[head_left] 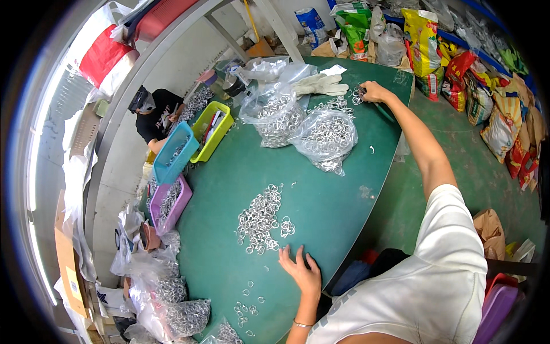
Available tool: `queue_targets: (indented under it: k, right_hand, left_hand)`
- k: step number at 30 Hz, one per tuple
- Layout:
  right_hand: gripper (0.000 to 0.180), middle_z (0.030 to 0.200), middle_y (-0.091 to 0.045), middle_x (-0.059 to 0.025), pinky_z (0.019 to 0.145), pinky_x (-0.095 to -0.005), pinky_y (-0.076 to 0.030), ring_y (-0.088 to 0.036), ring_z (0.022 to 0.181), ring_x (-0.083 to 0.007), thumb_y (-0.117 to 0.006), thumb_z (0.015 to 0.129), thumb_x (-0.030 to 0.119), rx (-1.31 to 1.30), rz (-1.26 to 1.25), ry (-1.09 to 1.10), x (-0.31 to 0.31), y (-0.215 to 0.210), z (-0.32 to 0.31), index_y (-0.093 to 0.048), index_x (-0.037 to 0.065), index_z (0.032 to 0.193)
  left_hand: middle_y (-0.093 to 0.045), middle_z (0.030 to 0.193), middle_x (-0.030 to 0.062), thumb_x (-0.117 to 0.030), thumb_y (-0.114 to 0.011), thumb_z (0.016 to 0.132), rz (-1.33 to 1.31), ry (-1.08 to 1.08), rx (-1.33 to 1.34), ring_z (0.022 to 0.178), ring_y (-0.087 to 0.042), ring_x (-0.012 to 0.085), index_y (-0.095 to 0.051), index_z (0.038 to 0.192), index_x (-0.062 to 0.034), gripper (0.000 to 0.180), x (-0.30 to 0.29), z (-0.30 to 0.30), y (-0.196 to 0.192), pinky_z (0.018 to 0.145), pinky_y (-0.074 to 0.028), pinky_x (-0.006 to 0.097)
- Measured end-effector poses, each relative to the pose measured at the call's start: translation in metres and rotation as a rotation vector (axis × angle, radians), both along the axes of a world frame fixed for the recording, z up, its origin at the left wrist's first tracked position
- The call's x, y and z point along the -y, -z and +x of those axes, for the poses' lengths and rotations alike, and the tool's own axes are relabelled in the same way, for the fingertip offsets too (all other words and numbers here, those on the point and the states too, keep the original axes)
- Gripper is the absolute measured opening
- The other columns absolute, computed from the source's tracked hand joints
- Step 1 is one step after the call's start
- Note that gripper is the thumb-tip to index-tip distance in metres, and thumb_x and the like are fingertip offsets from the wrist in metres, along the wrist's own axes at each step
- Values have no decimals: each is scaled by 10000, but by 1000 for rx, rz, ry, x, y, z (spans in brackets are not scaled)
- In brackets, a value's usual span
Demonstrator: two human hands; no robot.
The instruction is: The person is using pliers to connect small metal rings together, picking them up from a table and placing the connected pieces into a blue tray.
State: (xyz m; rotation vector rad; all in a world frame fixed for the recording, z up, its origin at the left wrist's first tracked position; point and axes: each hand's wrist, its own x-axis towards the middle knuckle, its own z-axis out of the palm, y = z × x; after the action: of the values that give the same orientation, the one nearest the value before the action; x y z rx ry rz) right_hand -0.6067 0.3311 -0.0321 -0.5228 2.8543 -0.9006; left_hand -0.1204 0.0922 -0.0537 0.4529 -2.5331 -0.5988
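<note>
My left hand (301, 274) is open, its fingers spread and fingertips on the green table just below a small cluster of metal rings (287, 227). Beside that cluster lies a larger loose pile of silver rings (259, 221). My right hand (376, 92) reaches out to the far right end of the table. Its fingers are bunched over several silver rings (357, 95), and some rings show at the fingertips. A thin dark shape (386, 112) lies under that hand; I cannot tell if it is a tool or a shadow. More rings (338, 104) spread just left of it.
Clear bags of rings (325, 136) and a white glove (319, 85) lie near my right hand. A yellow-green basket (213, 131), a blue basket (175, 152) and a purple basket (172, 204) line the far edge, where another person (157, 117) works. Loose rings (245, 308) lie lower left.
</note>
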Motion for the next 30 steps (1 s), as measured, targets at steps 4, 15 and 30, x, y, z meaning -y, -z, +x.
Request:
queue_targets:
  k: [4, 15, 30]
  right_hand:
    - [227, 718, -622, -131, 625, -359, -474, -606, 680, -247, -635, 653, 135, 48, -151, 45, -2, -10, 3, -596, 20, 844]
    - [397, 929, -620, -163, 779, -401, -473, -586, 924, -306, -755, 602, 216, -156, 141, 111, 23, 4, 21, -610, 67, 940]
    - [361, 903, -608, -151, 737, -443, -454, -569, 889, -337, -686, 622, 93, -344, 117, -93, 41, -11, 66, -588, 113, 969]
  left_hand:
    - [-384, 1204, 221, -4, -556, 752, 2, 6, -11, 1177, -305, 434, -546, 1031, -31, 280, 0, 0, 1, 977, -222, 547]
    - [-388, 1215, 215, 20, -557, 746, -34, 8, 1, 1185, -314, 412, -563, 1008, -30, 267, -3, -3, -1, 982, -266, 485]
    - [-395, 1204, 215, 24, -550, 753, -61, 7, -2, 1182, -326, 401, -561, 990, -20, 241, -3, -1, 1, 979, -278, 475]
